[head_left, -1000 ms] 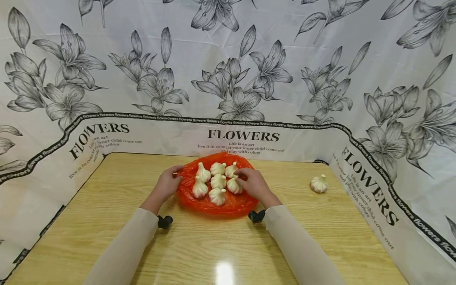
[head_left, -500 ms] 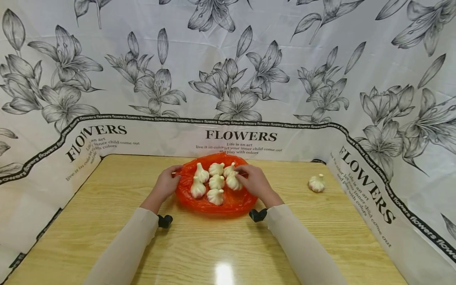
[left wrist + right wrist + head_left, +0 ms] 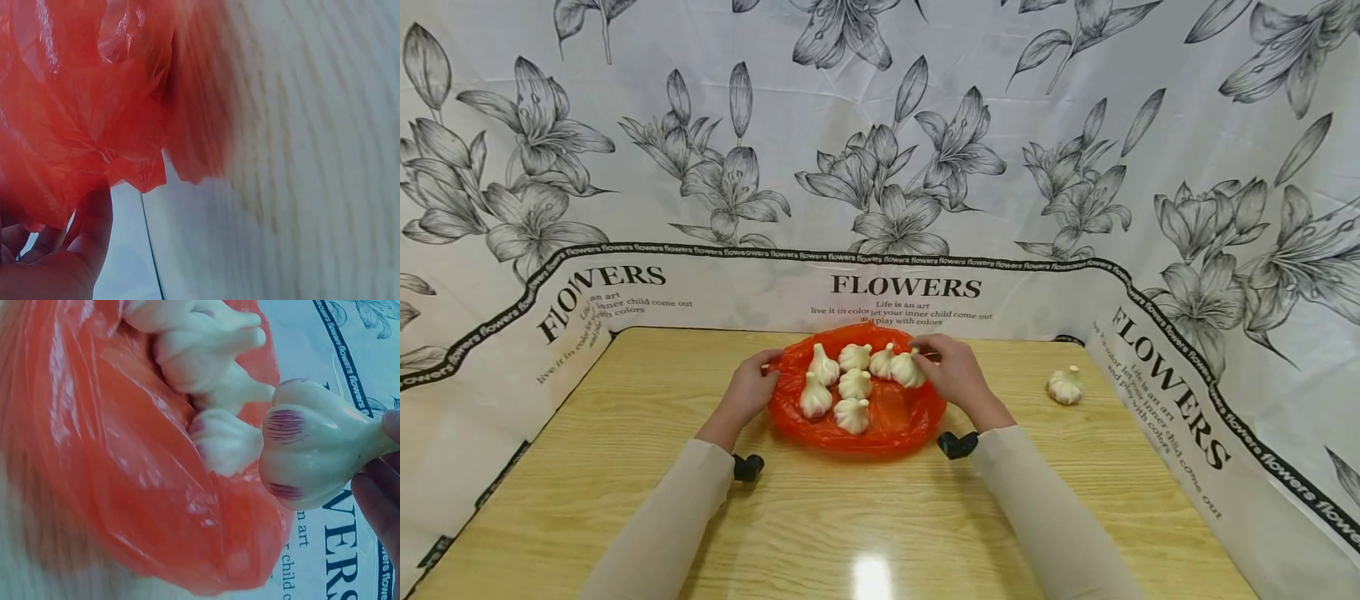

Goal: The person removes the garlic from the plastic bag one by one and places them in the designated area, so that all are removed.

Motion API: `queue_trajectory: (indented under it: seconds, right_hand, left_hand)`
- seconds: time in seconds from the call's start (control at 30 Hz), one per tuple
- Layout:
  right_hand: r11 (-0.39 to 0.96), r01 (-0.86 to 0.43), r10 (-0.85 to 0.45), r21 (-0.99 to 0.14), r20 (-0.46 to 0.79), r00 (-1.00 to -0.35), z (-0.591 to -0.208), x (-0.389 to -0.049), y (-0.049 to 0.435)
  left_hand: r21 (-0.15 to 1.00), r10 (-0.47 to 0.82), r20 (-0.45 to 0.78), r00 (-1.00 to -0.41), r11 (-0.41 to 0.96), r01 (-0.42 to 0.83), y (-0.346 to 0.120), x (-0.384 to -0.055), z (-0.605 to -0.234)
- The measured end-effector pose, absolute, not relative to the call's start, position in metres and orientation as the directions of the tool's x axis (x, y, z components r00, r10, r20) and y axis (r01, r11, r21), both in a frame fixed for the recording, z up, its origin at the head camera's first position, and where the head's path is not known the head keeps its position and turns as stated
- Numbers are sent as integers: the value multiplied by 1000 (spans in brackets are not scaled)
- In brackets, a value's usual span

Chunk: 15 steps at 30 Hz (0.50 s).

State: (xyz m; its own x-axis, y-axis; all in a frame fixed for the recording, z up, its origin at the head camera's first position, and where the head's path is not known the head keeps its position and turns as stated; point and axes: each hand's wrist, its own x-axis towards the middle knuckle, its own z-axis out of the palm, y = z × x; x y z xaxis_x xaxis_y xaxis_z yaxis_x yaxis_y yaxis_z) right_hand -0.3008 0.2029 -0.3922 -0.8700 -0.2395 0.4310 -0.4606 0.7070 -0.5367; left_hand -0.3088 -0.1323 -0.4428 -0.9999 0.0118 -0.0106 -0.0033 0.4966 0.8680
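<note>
A red plastic bag (image 3: 891,414) lies spread on the table with several white garlic bulbs (image 3: 855,384) inside its opening. My left hand (image 3: 750,392) pinches the bag's left rim; the left wrist view shows the gathered film at the fingers (image 3: 95,222). Over the bag's right side, my right hand (image 3: 961,379) holds one garlic bulb (image 3: 315,447) by its stem. That bulb is raised, its purple-streaked base toward the other bulbs in the right wrist view. The lower right part of the bag's opening shows bare red film.
Another garlic bulb (image 3: 1065,386) sits alone on the wooden table (image 3: 820,517) at the right. A white cloth (image 3: 737,287) printed with flowers and lettering stands behind the table and along both sides.
My right hand has lifted a garlic bulb from the bag's right part and carried it up and to the right. My left hand has stayed at the rim. The view has shifted slightly.
</note>
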Motion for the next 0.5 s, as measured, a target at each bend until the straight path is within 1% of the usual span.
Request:
queue_trajectory:
  seconds: [0.23,0.5]
  right_hand:
    - [712,-464,-217,-527,463,-859,-388,-304,223]
    - [748,-401,-166,-529,436,-884,-386,-308,247]
  left_hand:
    - [872,13,0,-1000,490,7,-133,-306,-444]
    - [880,21,8,-1000,475,17,-136,-307,-448]
